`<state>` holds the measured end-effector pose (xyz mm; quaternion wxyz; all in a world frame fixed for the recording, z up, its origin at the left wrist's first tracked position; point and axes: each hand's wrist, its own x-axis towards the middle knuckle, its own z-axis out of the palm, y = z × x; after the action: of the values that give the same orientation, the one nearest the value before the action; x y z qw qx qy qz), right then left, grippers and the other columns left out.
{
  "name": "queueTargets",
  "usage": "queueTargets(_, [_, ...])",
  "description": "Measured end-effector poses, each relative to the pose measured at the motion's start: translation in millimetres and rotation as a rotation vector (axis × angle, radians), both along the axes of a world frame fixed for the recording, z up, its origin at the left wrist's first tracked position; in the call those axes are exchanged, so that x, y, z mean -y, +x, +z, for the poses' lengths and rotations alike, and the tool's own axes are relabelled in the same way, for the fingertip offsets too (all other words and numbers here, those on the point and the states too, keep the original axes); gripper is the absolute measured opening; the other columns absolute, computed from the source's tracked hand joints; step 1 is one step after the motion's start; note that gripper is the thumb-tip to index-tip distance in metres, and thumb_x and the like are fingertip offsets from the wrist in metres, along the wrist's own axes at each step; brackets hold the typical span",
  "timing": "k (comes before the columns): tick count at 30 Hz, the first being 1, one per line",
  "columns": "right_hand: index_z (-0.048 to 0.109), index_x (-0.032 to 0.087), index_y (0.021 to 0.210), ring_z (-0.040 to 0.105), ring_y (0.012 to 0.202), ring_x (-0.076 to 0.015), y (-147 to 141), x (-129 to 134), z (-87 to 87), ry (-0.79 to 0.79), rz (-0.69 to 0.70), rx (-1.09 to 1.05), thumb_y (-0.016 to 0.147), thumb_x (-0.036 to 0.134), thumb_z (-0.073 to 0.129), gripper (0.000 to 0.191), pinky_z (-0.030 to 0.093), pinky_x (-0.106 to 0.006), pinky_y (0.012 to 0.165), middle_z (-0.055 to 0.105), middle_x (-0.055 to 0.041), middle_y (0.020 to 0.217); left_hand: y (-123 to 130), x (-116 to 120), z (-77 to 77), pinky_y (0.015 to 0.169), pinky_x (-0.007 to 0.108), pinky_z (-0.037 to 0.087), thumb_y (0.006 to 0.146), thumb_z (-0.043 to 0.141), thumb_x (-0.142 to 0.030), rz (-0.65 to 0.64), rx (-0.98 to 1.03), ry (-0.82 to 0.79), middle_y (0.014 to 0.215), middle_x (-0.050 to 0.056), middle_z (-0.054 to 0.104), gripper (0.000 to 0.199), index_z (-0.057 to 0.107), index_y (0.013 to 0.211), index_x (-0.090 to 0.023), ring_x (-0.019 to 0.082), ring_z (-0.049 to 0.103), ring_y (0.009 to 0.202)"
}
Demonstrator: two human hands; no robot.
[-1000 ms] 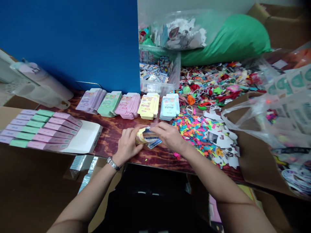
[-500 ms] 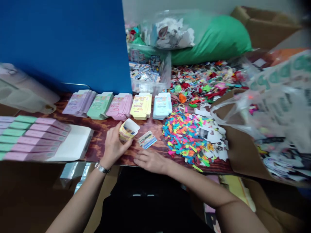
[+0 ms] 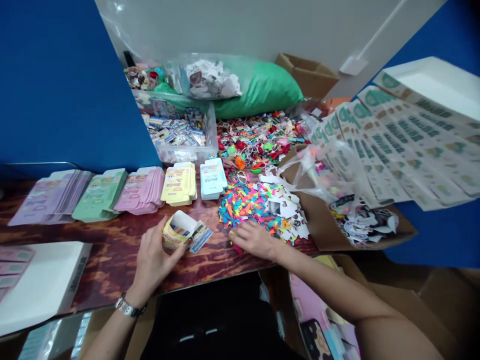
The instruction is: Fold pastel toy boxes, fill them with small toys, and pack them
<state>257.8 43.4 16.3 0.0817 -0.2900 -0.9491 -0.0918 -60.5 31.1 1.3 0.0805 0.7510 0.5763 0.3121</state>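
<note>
In the head view, the left hand (image 3: 150, 257) is closed around an open yellow carton (image 3: 173, 236), whose mouth is turned upward and has something blue and white inside. The carton is over the near part of the counter (image 3: 210, 267), and a printed card (image 3: 201, 238) is close by its right side. The right hand (image 3: 257, 240) is at the near edge of a pile of small colourful pieces (image 3: 240, 202); its fingers are bent and rather narrow, but I cannot tell if they hold one.

I judge this step as handling small pieces beside an opened carton. It calls for fine fingertips on the right, and on the left a light grip which does not crush the thin walls.

The counter has a dark reddish, wood-like pattern. Behind the carton there is a row of coloured flat cartons (image 3: 179, 182). Farther back are a clear bin (image 3: 187, 154) and a green sack (image 3: 262, 90), between a blue panel (image 3: 67, 90) and a pale wall (image 3: 262, 25).
</note>
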Motion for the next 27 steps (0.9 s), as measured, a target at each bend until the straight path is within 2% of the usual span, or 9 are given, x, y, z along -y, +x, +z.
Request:
queueTargets(2, [0.067, 0.021, 0.107, 0.061, 0.088, -0.0172, 19.0, -24.7, 8.1, -0.016, -0.214, -0.048, 0.096, 0.021, 0.047, 0.023, 0.045, -0.029, 0.076, 0.071, -0.0049, 0.098, 4.4, 0.0, -0.6, 0.088, 0.042, 0.048, 0.080, 0.064, -0.047, -0.022, 0.009, 0.000, 0.113, 0.014, 0.058, 0.074, 0.037, 0.141, -0.016, 0.029, 0.057, 0.100])
queueTargets(6, [0.066, 0.021, 0.116, 0.062, 0.102, -0.0187, 66.4, -83.3, 20.0, -0.147, -0.837, -0.104, 0.097, 0.024, 0.043, 0.030, 0.046, -0.027, 0.086, 0.069, -0.0074, 0.110, 12.3, 2.5, 1.2, 0.088, 0.040, 0.048, 0.080, 0.064, -0.048, -0.041, 0.025, -0.006, 0.116, 0.014, 0.058, 0.075, 0.035, 0.142, -0.017, 0.028, 0.058, 0.100])
queueTargets(9, [0.065, 0.016, 0.118, 0.062, 0.106, -0.0227, 104.2, -116.3, 21.4, -0.174, -1.018, -0.082, 0.097, 0.021, 0.038, 0.035, 0.046, -0.031, 0.089, 0.068, -0.0119, 0.116, 15.3, 4.1, 0.8, 0.087, 0.039, 0.049, 0.081, 0.063, -0.047, -0.053, 0.033, -0.015, 0.115, 0.013, 0.059, 0.074, 0.036, 0.142, -0.016, 0.028, 0.058, 0.099])
queueTargets(13, [0.065, 0.018, 0.119, 0.063, 0.105, -0.0239, 127.2, -140.8, 10.3, -0.263, -1.064, -0.001, 0.091, 0.021, 0.049, 0.033, 0.046, -0.030, 0.088, 0.068, -0.0115, 0.116, 23.7, 3.1, -3.4, 0.088, 0.040, 0.049, 0.082, 0.063, -0.046, -0.101, 0.047, -0.022, 0.119, 0.014, 0.058, 0.072, 0.037, 0.142, -0.017, 0.028, 0.058, 0.102])
queueTargets(16, [0.064, 0.024, 0.122, 0.063, 0.104, -0.0219, 123.1, -153.1, -0.8, -0.335, -1.046, 0.047, 0.087, 0.024, 0.056, 0.036, 0.046, -0.028, 0.087, 0.069, -0.0087, 0.115, 34.7, 2.5, -4.1, 0.092, 0.041, 0.047, 0.081, 0.065, -0.043, -0.147, 0.063, -0.039, 0.126, 0.014, 0.057, 0.073, 0.035, 0.143, -0.018, 0.029, 0.057, 0.109])
queueTargets(18, [0.065, 0.026, 0.118, 0.064, 0.097, -0.0220, 118.4, -159.0, -4.1, -0.370, -1.055, 0.069, 0.086, 0.025, 0.057, 0.033, 0.046, -0.028, 0.083, 0.070, -0.0088, 0.108, 41.0, 3.0, -3.0, 0.093, 0.040, 0.048, 0.080, 0.066, -0.042, -0.170, 0.067, -0.051, 0.127, 0.014, 0.056, 0.074, 0.034, 0.143, -0.019, 0.028, 0.056, 0.110])
queueTargets(21, [0.067, 0.025, 0.112, 0.065, 0.091, -0.0225, 115.1, -161.1, 1.7, -0.371, -1.079, 0.071, 0.088, 0.023, 0.055, 0.027, 0.046, -0.029, 0.078, 0.071, -0.0102, 0.099, 46.4, 4.3, -1.7, 0.092, 0.040, 0.048, 0.080, 0.066, -0.041, -0.178, 0.071, -0.055, 0.126, 0.014, 0.057, 0.074, 0.035, 0.143, -0.017, 0.029, 0.056, 0.110])
queueTargets(24, [0.064, 0.021, 0.116, 0.062, 0.099, -0.0228, 111.6, -151.8, 16.8, -0.313, -1.062, 0.015, 0.093, 0.025, 0.046, 0.029, 0.044, -0.027, 0.078, 0.067, -0.0134, 0.108, 48.1, 4.7, -2.2, 0.091, 0.040, 0.049, 0.080, 0.066, -0.042, -0.167, 0.073, -0.049, 0.124, 0.014, 0.058, 0.073, 0.036, 0.142, -0.017, 0.029, 0.057, 0.108])
queueTargets(27, [0.063, 0.017, 0.113, 0.061, 0.094, -0.0188, 99.4, -132.5, 29.7, -0.337, -0.940, -0.064, 0.098, 0.036, 0.039, 0.033, 0.041, -0.023, 0.076, 0.068, -0.0104, 0.106, 50.2, 3.5, -3.4, 0.091, 0.041, 0.049, 0.080, 0.066, -0.041, -0.174, 0.077, -0.061, 0.122, 0.014, 0.058, 0.073, 0.036, 0.142, -0.018, 0.028, 0.057, 0.108])
